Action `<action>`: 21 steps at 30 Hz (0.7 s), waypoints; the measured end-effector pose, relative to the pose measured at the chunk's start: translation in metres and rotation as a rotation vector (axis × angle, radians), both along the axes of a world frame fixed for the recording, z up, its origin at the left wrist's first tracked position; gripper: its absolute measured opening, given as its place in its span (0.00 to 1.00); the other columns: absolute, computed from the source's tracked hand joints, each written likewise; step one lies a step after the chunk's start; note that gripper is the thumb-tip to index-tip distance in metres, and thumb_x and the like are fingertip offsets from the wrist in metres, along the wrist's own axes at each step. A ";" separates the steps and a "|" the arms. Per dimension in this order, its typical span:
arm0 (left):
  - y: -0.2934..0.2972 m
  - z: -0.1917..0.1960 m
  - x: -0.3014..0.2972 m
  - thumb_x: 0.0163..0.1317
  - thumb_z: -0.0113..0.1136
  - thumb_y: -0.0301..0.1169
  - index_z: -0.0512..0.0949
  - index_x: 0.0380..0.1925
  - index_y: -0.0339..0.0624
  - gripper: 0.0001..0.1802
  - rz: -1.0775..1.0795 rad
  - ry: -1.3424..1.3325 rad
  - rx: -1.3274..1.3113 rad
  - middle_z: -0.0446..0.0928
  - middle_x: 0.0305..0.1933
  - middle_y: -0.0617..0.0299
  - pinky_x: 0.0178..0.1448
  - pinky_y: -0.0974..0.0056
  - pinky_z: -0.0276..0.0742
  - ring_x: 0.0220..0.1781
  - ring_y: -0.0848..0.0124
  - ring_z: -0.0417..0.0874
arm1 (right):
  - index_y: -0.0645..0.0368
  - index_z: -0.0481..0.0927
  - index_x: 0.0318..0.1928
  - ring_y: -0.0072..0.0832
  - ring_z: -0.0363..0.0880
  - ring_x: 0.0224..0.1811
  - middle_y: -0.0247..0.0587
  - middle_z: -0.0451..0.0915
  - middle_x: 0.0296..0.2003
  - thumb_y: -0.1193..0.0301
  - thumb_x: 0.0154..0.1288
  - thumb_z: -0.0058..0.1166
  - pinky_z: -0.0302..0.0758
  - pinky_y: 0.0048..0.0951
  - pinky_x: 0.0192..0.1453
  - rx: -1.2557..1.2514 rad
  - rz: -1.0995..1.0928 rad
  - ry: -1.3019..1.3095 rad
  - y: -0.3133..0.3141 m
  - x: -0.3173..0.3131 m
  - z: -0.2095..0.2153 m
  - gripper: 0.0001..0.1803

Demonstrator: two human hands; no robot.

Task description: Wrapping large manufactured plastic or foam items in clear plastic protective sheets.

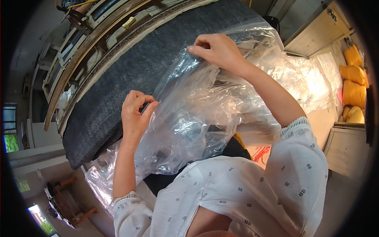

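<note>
A large sheet of clear plastic film (189,106) lies crumpled over my lap and along the near side of a dark grey padded surface (106,87). My left hand (136,110) pinches the film's upper edge between thumb and finger. Farther up and to the right, my right hand (217,53) grips the same edge in a pinch. Between the two hands the edge runs slantwise across the dark cloth. More of the film spreads out to the right, bunched and shiny.
Along the far side of the padded surface runs a curved wooden frame (85,53) with rails and metal parts. Yellow-orange bundles (353,93) are stacked at the far right, near a pale wooden cabinet door (319,29). A wooden stool-like piece (71,201) stands at the lower left.
</note>
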State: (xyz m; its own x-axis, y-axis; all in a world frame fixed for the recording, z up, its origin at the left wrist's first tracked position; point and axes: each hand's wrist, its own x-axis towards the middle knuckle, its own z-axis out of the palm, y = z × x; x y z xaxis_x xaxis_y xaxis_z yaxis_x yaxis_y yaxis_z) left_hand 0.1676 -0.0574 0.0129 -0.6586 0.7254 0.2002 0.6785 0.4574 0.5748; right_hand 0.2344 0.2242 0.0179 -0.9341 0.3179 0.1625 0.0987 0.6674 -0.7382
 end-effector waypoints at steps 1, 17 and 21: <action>0.002 -0.004 0.006 0.50 0.64 0.26 0.77 0.29 0.37 0.07 0.064 -0.026 0.092 0.71 0.28 0.61 0.36 0.67 0.68 0.29 0.67 0.73 | 0.61 0.80 0.30 0.23 0.71 0.21 0.35 0.75 0.19 0.59 0.58 0.56 0.66 0.27 0.28 -0.001 0.000 -0.003 0.004 -0.002 -0.002 0.16; -0.098 -0.107 0.026 0.60 0.57 0.31 0.78 0.33 0.36 0.08 0.396 0.020 0.145 0.77 0.35 0.56 0.43 0.63 0.69 0.38 0.62 0.77 | 0.54 0.75 0.42 0.39 0.77 0.39 0.41 0.79 0.35 0.62 0.50 0.57 0.71 0.38 0.42 0.231 0.065 0.030 0.020 -0.011 -0.017 0.18; -0.108 -0.067 0.056 0.58 0.58 0.24 0.77 0.29 0.35 0.03 0.493 0.181 0.229 0.68 0.24 0.61 0.30 0.70 0.61 0.26 0.73 0.68 | 0.54 0.74 0.45 0.34 0.73 0.35 0.40 0.72 0.31 0.63 0.52 0.58 0.69 0.33 0.41 0.324 0.199 0.111 0.036 -0.025 -0.022 0.20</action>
State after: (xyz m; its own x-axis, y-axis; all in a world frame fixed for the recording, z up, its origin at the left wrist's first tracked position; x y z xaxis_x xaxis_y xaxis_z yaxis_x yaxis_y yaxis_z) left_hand 0.2241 -0.1651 -0.0541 -0.8488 0.2659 0.4571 0.5132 0.6224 0.5910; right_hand 0.2094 0.2606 -0.0036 -0.9434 0.0477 0.3283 -0.1249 0.8657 -0.4848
